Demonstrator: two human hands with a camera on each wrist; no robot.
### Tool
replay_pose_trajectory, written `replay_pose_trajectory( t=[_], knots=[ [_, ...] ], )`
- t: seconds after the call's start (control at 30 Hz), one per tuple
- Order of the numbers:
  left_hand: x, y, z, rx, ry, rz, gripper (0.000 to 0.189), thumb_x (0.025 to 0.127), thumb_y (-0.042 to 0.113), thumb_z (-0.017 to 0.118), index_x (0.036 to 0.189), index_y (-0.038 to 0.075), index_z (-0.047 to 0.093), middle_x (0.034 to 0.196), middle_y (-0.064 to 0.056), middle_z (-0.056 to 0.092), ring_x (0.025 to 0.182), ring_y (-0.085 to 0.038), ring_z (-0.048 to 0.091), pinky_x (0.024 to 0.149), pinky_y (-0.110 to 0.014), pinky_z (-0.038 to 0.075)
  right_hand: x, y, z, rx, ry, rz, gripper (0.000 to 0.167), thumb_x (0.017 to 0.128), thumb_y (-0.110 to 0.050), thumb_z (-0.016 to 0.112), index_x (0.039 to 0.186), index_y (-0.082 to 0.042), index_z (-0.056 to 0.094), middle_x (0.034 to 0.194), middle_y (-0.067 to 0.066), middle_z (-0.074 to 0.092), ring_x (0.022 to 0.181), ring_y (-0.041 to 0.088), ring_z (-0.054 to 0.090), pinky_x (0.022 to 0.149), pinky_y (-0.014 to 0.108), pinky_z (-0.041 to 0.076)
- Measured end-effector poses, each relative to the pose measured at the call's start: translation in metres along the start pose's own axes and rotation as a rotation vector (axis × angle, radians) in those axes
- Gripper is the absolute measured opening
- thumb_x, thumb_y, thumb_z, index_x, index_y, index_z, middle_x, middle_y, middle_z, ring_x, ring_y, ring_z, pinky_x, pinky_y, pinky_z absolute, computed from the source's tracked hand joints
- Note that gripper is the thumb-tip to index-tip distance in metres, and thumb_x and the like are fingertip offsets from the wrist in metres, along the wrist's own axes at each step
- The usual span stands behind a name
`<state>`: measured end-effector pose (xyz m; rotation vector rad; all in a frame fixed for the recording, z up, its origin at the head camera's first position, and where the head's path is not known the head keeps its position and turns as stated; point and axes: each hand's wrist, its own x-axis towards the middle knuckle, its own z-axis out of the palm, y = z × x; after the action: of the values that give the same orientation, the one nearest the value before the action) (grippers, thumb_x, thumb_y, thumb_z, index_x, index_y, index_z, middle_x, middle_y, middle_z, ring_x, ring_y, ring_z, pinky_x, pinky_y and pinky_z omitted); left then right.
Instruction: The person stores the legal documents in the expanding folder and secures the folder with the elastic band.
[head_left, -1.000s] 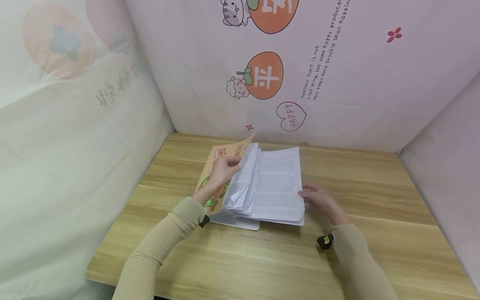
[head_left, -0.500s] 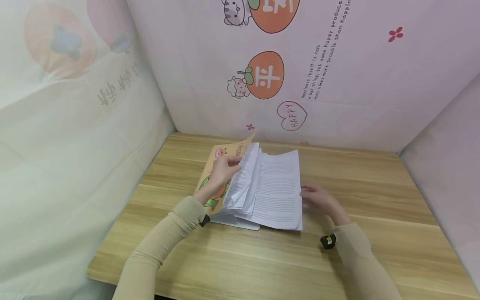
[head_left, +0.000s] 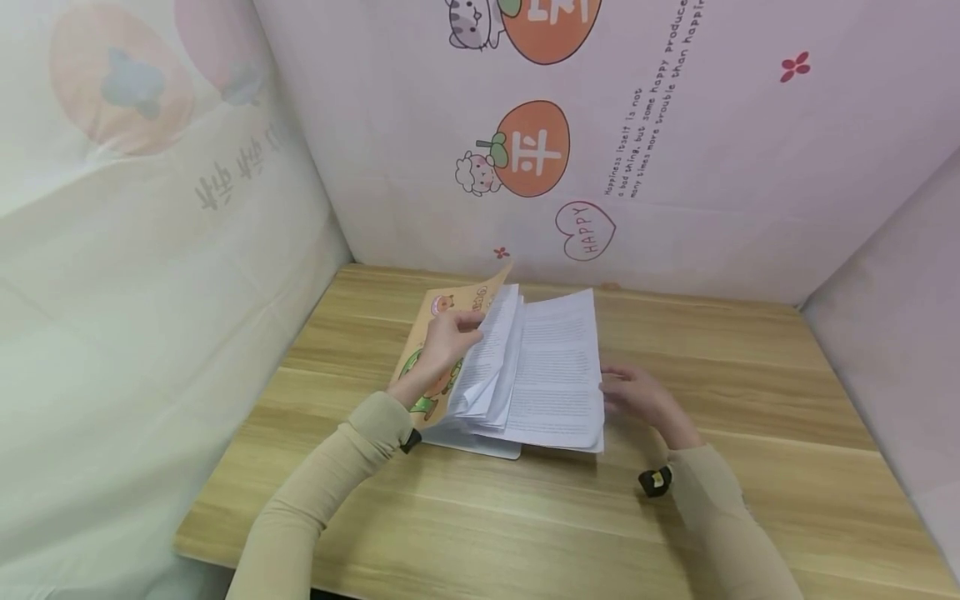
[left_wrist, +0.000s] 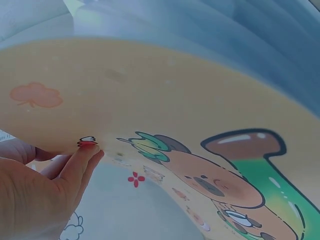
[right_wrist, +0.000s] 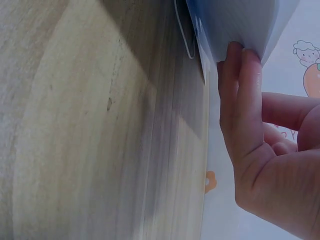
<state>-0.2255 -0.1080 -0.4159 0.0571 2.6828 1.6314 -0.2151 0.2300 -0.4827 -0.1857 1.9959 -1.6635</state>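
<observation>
An orange folder cover (head_left: 457, 302) with cartoon animals stands partly raised on the left of a bundle of printed paper sheets (head_left: 558, 367). My left hand (head_left: 447, 342) pinches the cover near its free edge, thumb and fingers together. In the left wrist view, the cover (left_wrist: 120, 85) curves above the left hand (left_wrist: 50, 195). At the sheets' right edge, my right hand (head_left: 643, 396) grips the margin. Two fairly straight fingers of the right hand (right_wrist: 270, 145) meet the underside of the sheets (right_wrist: 240, 22); its thumb tip is hidden there.
The folder's white back (head_left: 480, 447) lies under the sheets on the wooden table (head_left: 510, 517). Behind the table hangs a printed pink cloth (head_left: 675, 250); a white cloth (head_left: 187, 350) hangs on the left. A black wrist device (head_left: 655, 481) sits at the right cuff.
The top sheets' near right corner bowed downward half a second ago and is now flatter and higher. The right hand shifted slightly; the left hand and cover stay put.
</observation>
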Motion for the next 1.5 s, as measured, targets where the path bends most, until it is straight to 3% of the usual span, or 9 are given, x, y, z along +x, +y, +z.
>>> replay_pose_trajectory(
  t=[0.07, 0.4, 0.63, 1.5],
  knots=[
    [0.000, 0.000, 0.000, 0.009, 0.001, 0.005, 0.039, 0.087, 0.004, 0.062, 0.126, 0.002, 0.066, 0.128, -0.015, 0.068, 0.115, -0.027, 0.068, 0.097, -0.037, 0.056, 0.001, 0.001, 0.000, -0.002, -0.004, -0.004, 0.064, 0.096, -0.013, 0.058, 0.146, 0.016, 0.029, 0.114, 0.015, 0.067, 0.090, 0.004, 0.067, 0.080, 0.021, 0.059],
    [-0.002, -0.004, 0.001, -0.061, -0.015, -0.039, 0.039, 0.087, 0.004, 0.063, 0.127, 0.002, 0.065, 0.130, -0.016, 0.067, 0.122, -0.027, 0.064, 0.101, -0.038, 0.054, 0.013, -0.002, 0.015, -0.033, 0.061, 0.064, 0.059, 0.101, -0.007, 0.049, 0.150, 0.014, 0.023, 0.137, 0.035, 0.050, 0.092, 0.004, 0.065, 0.082, 0.021, 0.059],
    [-0.003, -0.005, 0.001, -0.019, -0.011, -0.028, 0.040, 0.088, 0.004, 0.062, 0.128, 0.001, 0.065, 0.129, -0.015, 0.068, 0.118, -0.027, 0.066, 0.098, -0.037, 0.056, 0.018, -0.008, 0.026, -0.103, 0.120, 0.091, 0.056, 0.101, -0.010, 0.049, 0.149, 0.009, 0.029, 0.144, 0.036, 0.042, 0.096, 0.009, 0.064, 0.086, 0.026, 0.059],
    [0.002, -0.003, 0.000, 0.012, -0.015, -0.009, 0.038, 0.091, 0.007, 0.062, 0.129, 0.004, 0.064, 0.128, -0.014, 0.068, 0.119, -0.027, 0.065, 0.099, -0.038, 0.055, 0.042, -0.012, 0.045, 0.003, 0.154, 0.050, 0.051, 0.100, -0.006, 0.052, 0.145, 0.009, 0.035, 0.142, 0.036, 0.046, 0.082, 0.003, 0.066, 0.080, 0.022, 0.060]
  ],
)
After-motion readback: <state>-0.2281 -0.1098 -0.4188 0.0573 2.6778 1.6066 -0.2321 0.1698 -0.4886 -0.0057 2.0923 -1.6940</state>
